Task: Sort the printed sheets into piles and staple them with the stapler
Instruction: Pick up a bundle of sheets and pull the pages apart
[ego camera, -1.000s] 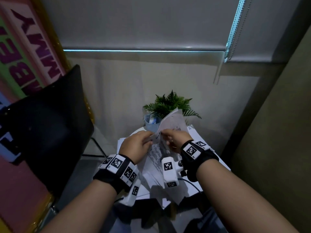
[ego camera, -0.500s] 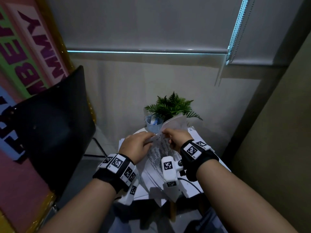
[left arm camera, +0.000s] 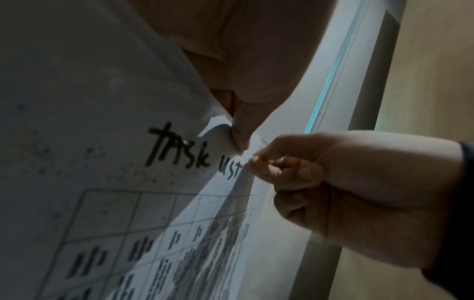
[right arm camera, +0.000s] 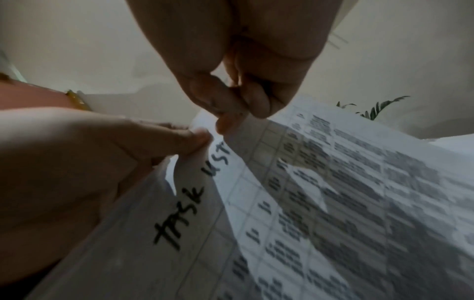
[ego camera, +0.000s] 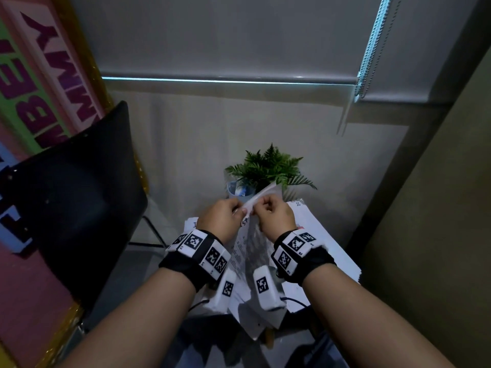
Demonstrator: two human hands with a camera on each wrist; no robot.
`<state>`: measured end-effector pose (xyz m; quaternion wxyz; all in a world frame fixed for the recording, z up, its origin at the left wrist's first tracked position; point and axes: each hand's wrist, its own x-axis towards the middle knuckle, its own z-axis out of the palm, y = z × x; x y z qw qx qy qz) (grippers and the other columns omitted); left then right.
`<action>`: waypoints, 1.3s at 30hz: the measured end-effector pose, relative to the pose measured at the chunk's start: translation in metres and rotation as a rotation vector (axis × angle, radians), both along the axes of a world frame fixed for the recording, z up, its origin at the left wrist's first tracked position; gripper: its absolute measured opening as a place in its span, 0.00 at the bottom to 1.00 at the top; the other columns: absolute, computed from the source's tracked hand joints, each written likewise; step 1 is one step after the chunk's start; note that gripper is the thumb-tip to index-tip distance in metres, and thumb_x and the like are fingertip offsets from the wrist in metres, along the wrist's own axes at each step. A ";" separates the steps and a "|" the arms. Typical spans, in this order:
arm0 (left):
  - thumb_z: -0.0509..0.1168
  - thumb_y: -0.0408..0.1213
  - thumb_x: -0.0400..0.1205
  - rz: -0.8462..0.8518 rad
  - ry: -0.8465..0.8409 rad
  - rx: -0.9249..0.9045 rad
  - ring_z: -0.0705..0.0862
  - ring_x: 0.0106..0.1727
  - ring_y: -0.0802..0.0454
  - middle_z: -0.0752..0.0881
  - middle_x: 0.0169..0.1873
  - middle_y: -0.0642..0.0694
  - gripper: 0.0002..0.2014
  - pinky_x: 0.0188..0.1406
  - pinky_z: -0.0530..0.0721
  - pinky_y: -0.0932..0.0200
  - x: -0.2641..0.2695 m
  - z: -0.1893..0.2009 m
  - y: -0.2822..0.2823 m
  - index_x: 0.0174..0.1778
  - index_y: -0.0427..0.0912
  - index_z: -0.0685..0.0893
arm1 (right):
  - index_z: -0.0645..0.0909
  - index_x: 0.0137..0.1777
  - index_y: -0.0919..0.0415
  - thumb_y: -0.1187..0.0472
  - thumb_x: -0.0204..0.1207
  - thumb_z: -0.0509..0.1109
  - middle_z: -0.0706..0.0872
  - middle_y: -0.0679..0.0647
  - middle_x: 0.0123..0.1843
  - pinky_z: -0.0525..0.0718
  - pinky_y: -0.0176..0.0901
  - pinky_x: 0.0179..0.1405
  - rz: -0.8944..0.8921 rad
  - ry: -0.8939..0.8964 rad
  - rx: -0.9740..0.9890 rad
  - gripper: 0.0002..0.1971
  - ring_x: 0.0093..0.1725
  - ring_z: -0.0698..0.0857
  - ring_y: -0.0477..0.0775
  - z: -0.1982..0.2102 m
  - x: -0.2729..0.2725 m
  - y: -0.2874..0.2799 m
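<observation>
Two hands raised above the desk, left hand and right hand close together. Fingers of each pinching the top corner of the printed sheets, held up near the fern. More sheets spread on the desk below.

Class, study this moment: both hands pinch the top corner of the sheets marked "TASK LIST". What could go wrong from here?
1. The left hand and right hand pinch the same corner of the printed sheets, close together; pulling apart could tear it.
2. The sheets hang in the air and could slip loose onto the piles on the table.
3. The potted plant stands just behind; swinging paper might knock it.
</observation>
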<state>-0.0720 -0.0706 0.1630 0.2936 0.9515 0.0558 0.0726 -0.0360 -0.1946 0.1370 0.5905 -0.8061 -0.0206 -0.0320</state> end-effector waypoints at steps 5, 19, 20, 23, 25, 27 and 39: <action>0.58 0.46 0.84 0.016 0.003 0.036 0.82 0.50 0.44 0.86 0.47 0.46 0.10 0.41 0.72 0.58 0.000 -0.013 0.005 0.52 0.48 0.83 | 0.75 0.36 0.53 0.62 0.76 0.65 0.84 0.54 0.37 0.79 0.41 0.32 -0.090 -0.050 0.053 0.08 0.32 0.79 0.54 0.006 0.013 -0.020; 0.58 0.36 0.84 0.007 -0.063 -0.178 0.81 0.60 0.48 0.81 0.64 0.45 0.16 0.61 0.76 0.58 0.005 -0.037 0.004 0.67 0.49 0.80 | 0.81 0.44 0.69 0.66 0.75 0.63 0.88 0.68 0.50 0.81 0.50 0.50 -0.499 0.198 -0.478 0.07 0.52 0.86 0.67 -0.014 0.055 -0.207; 0.59 0.35 0.83 -0.004 -0.056 -0.202 0.77 0.68 0.51 0.77 0.69 0.48 0.19 0.66 0.71 0.60 0.005 -0.037 0.003 0.71 0.48 0.76 | 0.83 0.50 0.71 0.67 0.76 0.63 0.87 0.69 0.53 0.81 0.51 0.52 -0.518 0.216 -0.506 0.10 0.54 0.85 0.68 -0.014 0.058 -0.218; 0.59 0.30 0.82 -0.010 -0.039 -0.331 0.69 0.75 0.53 0.69 0.74 0.49 0.26 0.66 0.65 0.64 0.008 -0.036 -0.001 0.78 0.46 0.68 | 0.81 0.60 0.74 0.66 0.81 0.59 0.84 0.70 0.61 0.79 0.50 0.58 -0.534 0.299 -0.557 0.15 0.62 0.82 0.68 -0.014 0.065 -0.243; 0.59 0.29 0.82 -0.019 -0.030 -0.346 0.68 0.76 0.51 0.66 0.76 0.48 0.28 0.67 0.64 0.63 0.010 -0.037 -0.001 0.79 0.47 0.65 | 0.80 0.64 0.75 0.65 0.83 0.57 0.82 0.69 0.64 0.77 0.49 0.60 -0.538 0.338 -0.542 0.17 0.65 0.80 0.67 -0.014 0.066 -0.252; 0.59 0.29 0.83 -0.024 -0.021 -0.380 0.66 0.77 0.50 0.65 0.77 0.49 0.29 0.70 0.65 0.60 0.011 -0.039 -0.001 0.80 0.50 0.64 | 0.83 0.59 0.75 0.66 0.81 0.59 0.84 0.69 0.61 0.79 0.49 0.57 -0.550 0.332 -0.545 0.15 0.61 0.82 0.68 -0.015 0.066 -0.254; 0.59 0.24 0.82 -0.094 -0.050 -0.473 0.66 0.68 0.67 0.70 0.68 0.58 0.29 0.67 0.62 0.71 -0.003 -0.059 -0.003 0.78 0.50 0.66 | 0.84 0.44 0.68 0.60 0.77 0.66 0.88 0.64 0.44 0.76 0.42 0.41 -0.070 0.098 -0.545 0.11 0.43 0.83 0.61 -0.016 0.037 -0.129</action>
